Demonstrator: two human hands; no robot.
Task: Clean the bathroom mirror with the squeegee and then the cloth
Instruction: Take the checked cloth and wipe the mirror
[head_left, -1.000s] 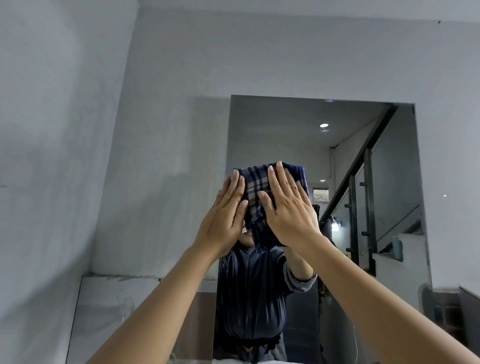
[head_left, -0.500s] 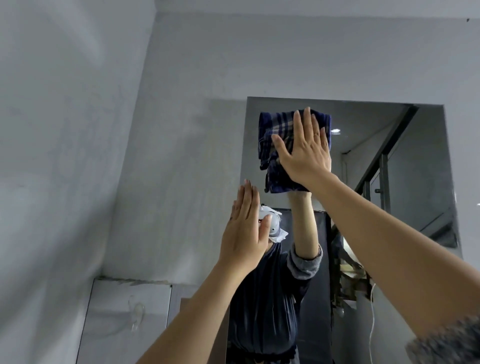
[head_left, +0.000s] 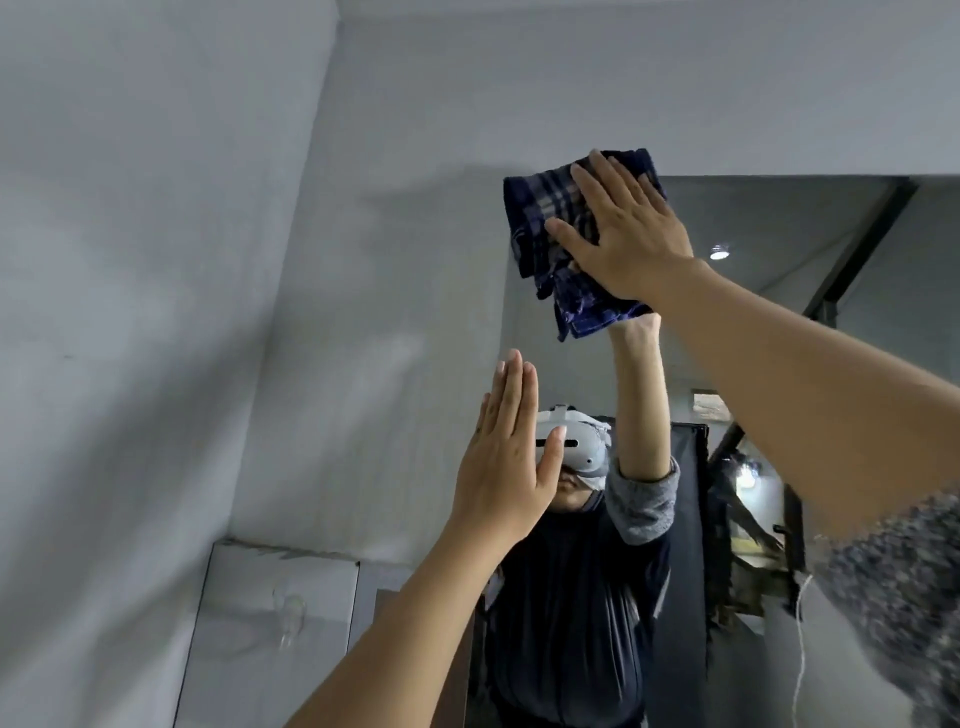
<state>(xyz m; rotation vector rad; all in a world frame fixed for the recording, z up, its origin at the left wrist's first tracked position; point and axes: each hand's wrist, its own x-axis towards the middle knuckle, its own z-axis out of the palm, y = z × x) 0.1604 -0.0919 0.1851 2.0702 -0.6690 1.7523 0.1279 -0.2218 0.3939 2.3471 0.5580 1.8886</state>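
The mirror (head_left: 779, 332) hangs on the grey wall, reaching from the middle to the right edge. A dark blue plaid cloth (head_left: 540, 218) lies folded against the mirror's top left corner, partly over the top edge. My right hand (head_left: 623, 234) presses flat on the cloth with fingers spread. My left hand (head_left: 504, 457) stands lower, flat and empty with fingers together, at the mirror's left edge; whether it touches the glass I cannot tell. No squeegee is in view. The mirror reflects a person in a dark top with a raised arm.
A grey side wall (head_left: 145, 312) closes in on the left, meeting the mirror wall at a corner. A white panel (head_left: 270, 613) sits low on the wall left of the mirror. The mirror reflects a stair railing and a ceiling light.
My right hand has slid the cloth up from the mirror's middle to its top left corner. My left hand came off the cloth and stays lower, flat and empty.
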